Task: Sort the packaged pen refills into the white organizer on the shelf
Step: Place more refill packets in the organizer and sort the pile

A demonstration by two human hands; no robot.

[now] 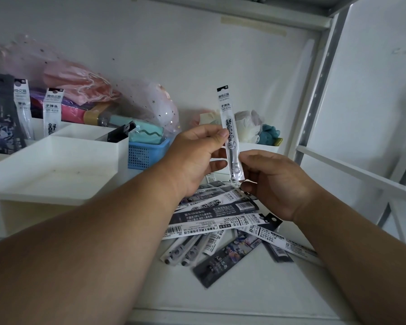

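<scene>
A single white refill packet (229,127) is held upright between both hands above the shelf (244,289). The left hand (197,158) pinches the packet near its middle, thumb in front and fingers behind. The right hand (274,181) holds the lower end with curled fingertips. Neither hand is empty.

The packet stands nearly vertical, its black header uppermost, above the far edge of a loose pile of packets (223,228) lying fanned on the shelf, some white and some dark. The pile lies under and between the two wrists.

The white organizer (56,165) stands at the left of the shelf, well apart from the held packet. Its far compartments already contain upright packets, white ones (51,109) beside dark ones (5,113). The near, shallow tray appears unfilled.

Judged from this arrangement, the step in hand is reading the label and choosing a compartment. To do it well, the printed face should stay turned toward the viewer until the type is matched with the white packets already standing. The transfer is best made with the left hand alone, which is closer to the organizer, lowering the packet end first and upright so it stands beside its like. A blue basket (145,153) between hands and organizer should be passed over, not brushed.
</scene>
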